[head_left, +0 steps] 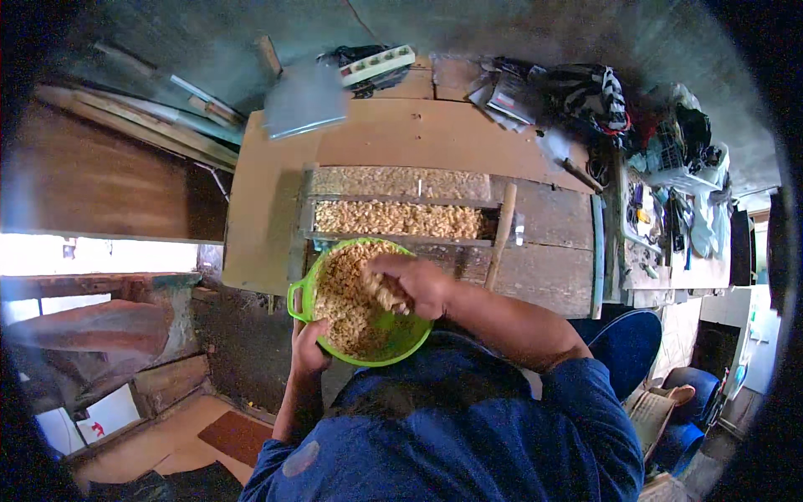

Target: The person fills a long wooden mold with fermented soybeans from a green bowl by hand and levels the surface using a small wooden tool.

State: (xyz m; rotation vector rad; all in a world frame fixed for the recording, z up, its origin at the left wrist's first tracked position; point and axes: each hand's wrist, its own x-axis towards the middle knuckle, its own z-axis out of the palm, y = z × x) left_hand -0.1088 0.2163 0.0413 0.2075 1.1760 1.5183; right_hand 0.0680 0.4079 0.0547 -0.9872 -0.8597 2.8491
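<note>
A lime-green bowl (407,343) with a side handle sits against my front, at the near edge of the table. It is partly filled with pale beans (339,284) that look like soybeans. My left hand (311,345) grips its lower left rim, thumb over the edge and the other fingers mostly hidden. Over the bowl, my right hand (416,286) is curled around a handful of the beans. Just beyond lies a narrow wooden frame (401,240) with a layer of similar beans (393,219) inside. Behind it, another strip of beans (401,181) lies under something clear and shiny.
A wooden stick (502,234) lies right of the frame on the plank tabletop (548,251). At the back are a stack of clear plastic sheets (307,100) and a power strip (378,65). To the right, a side table (686,272) carries tools and bags.
</note>
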